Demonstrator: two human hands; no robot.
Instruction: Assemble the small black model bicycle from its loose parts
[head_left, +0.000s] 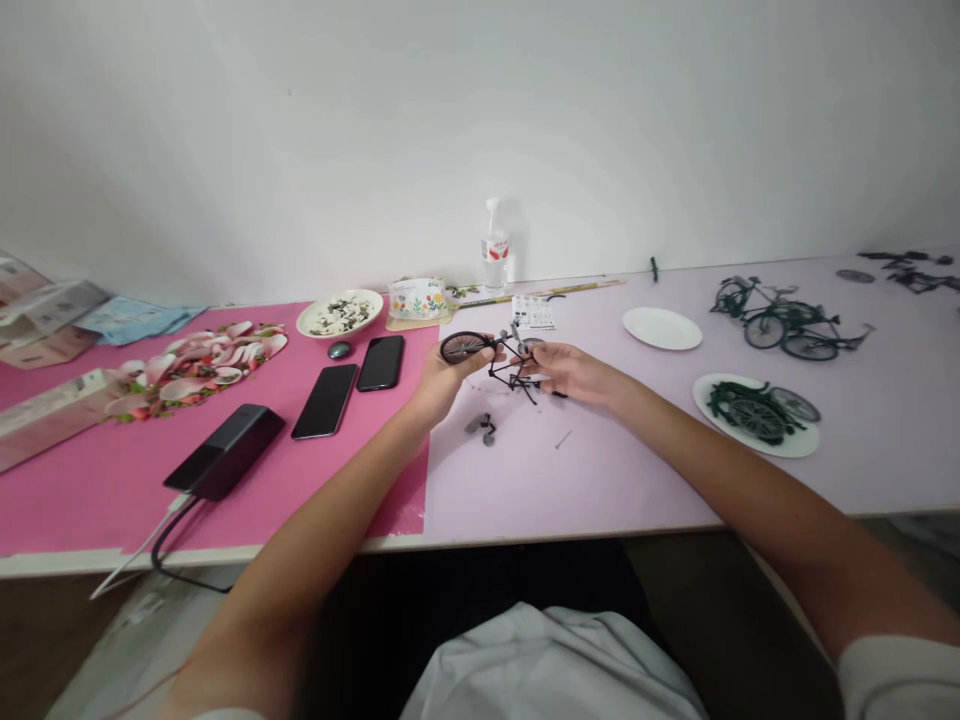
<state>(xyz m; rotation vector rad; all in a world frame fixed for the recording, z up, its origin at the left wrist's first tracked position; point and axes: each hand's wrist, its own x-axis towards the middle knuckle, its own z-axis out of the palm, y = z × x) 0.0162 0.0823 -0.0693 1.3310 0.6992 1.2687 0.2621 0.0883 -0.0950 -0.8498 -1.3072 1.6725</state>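
A small black model bicycle [513, 372] is held above the lilac part of the table, between my two hands. My left hand [448, 378] is closed on its wheel side, with the spoked wheel [463, 347] showing over the fingers. My right hand [568, 372] grips the other end of the frame, its fingers partly covering that side. Just below on the table lie a few small dark and grey parts [486, 430] and a thin pin-like piece [564, 439]. Behind the hands rests a printed instruction sheet [534, 312].
Two phones [324, 402] and a black power bank [225, 450] with cables lie left, near pink petal-like pieces [196, 365]. A bowl [367, 322] and a bottle [495, 262] stand behind. At right are white plates [661, 328], one holding dark green parts [757, 410], and assembled model bicycles [787, 320].
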